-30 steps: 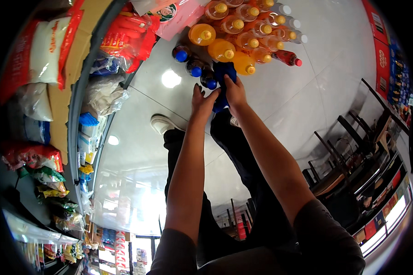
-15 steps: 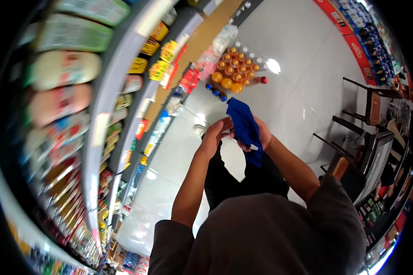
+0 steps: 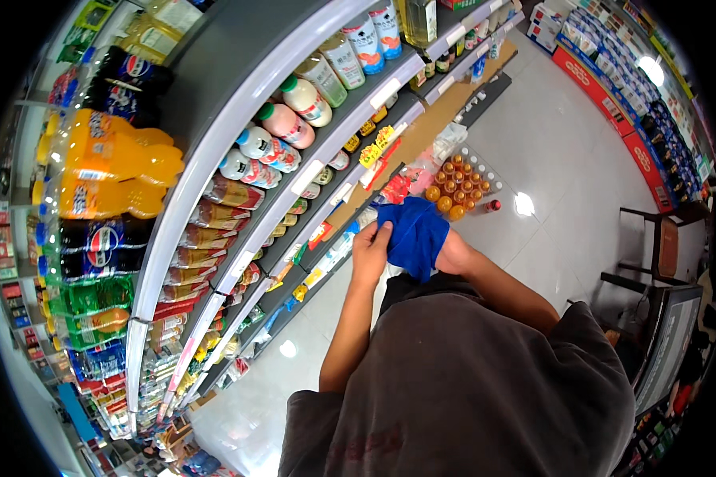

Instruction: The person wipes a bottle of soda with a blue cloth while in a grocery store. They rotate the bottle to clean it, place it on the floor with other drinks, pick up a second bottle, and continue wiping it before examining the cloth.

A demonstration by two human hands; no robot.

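Both hands have lifted the blue cloth away from the floor bottles, left hand fingers pinching it, right hand gripping underneath, nothing wiped yet.

bright overhead light, floor tile glare, warped dark edges
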